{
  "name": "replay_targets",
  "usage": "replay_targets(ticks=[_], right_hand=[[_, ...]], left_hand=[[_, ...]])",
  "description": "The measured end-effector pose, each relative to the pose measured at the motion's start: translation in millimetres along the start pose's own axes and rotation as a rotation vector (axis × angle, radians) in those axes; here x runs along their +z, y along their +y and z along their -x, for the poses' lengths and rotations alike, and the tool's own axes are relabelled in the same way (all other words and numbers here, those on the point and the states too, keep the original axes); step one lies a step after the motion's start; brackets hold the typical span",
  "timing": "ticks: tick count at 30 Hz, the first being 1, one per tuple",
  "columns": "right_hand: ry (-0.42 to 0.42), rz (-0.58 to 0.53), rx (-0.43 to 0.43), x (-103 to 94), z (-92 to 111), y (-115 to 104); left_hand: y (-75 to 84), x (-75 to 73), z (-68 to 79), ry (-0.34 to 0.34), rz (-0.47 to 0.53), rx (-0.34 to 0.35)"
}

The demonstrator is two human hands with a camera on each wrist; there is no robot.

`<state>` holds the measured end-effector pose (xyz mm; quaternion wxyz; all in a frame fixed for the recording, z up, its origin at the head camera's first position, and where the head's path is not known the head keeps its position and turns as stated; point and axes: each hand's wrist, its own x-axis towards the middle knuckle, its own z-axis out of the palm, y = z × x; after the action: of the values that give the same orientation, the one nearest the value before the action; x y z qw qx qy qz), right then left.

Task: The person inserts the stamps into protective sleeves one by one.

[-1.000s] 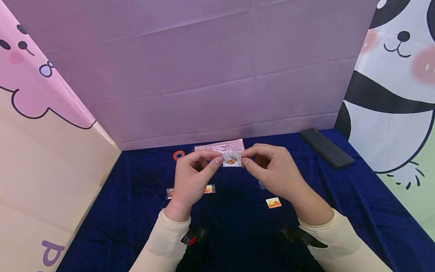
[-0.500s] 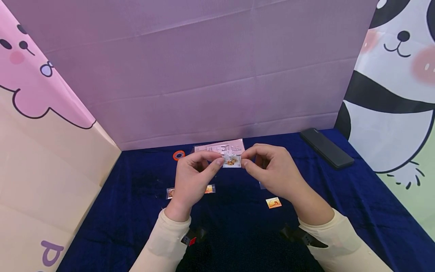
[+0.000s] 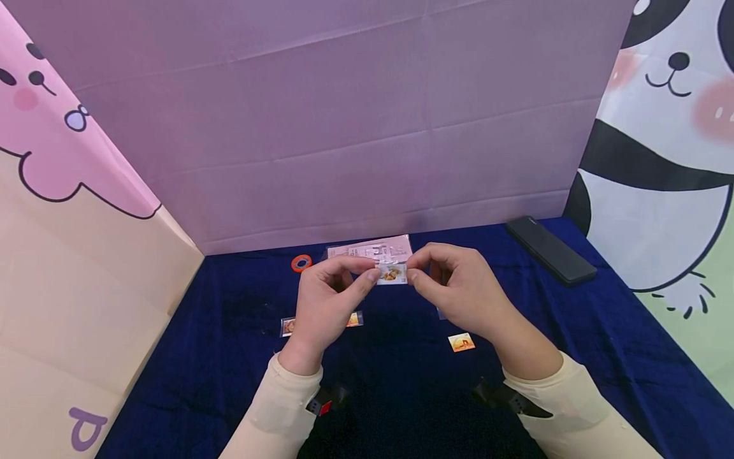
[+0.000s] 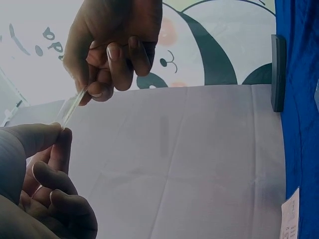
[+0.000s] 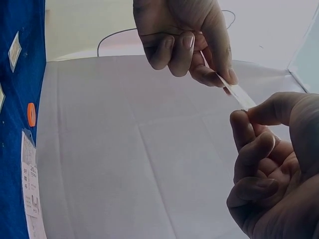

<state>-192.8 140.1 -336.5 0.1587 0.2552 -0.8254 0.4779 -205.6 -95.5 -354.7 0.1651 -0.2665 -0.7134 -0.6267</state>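
Observation:
Held up between both hands is a small stamp-like card with a white ground and a picture of food, seemingly in a clear sleeve. My left hand pinches its left end between thumb and forefinger. The right end is pinched the same way by my right hand. Both wrist views show the card edge-on, a thin pale strip bridging the two hands. On the cloth below the right hand lies an orange-and-yellow stamp-like card. Sleeved orange pictures lie partly hidden behind the left hand.
A pink printed packet lies at the back of the blue cloth, beside an orange ring-shaped roll. A black oblong case or phone rests at the back right. Printed fabric walls enclose the back and sides.
The held card has shifted very slightly downward and its visible left part is a little more covered by the left thumb. Both hands keep their pinch and have hardly moved.

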Motion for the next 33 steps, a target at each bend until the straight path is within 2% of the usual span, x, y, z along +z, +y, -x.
replay_targets(ticks=[6, 12, 18, 22, 26, 29, 33], right_hand=[[-0.018, -0.001, 0.025, 1.1, -1, 0], [-0.023, -0.005, 0.014, 0.8, -2, 2], [-0.017, 0.044, 0.012, -0.7, -7, 7], [-0.046, 0.068, 0.052, -1.4, -11, 17], [-0.114, 0.124, 0.133, -3.7, -10, 32], [-0.159, 0.172, 0.202, -9.7, -2, 48], [-0.172, 0.237, 0.250, -20.0, 17, 71]], left_hand=[[-0.3, -0.4, 0.8, -0.007, 0.000, -0.011], [-1.9, -0.3, -0.8, -0.007, 0.009, -0.014], [-9.7, -5.1, -5.4, 0.017, 0.019, 0.008], [-16.8, -10.9, -9.0, 0.050, 0.014, 0.016], [-19.2, -13.7, -10.9, 0.030, -0.016, 0.005], [-21.7, -14.1, -12.2, 0.020, -0.034, -0.009], [-28.4, -13.7, -14.2, 0.013, -0.043, -0.034]])
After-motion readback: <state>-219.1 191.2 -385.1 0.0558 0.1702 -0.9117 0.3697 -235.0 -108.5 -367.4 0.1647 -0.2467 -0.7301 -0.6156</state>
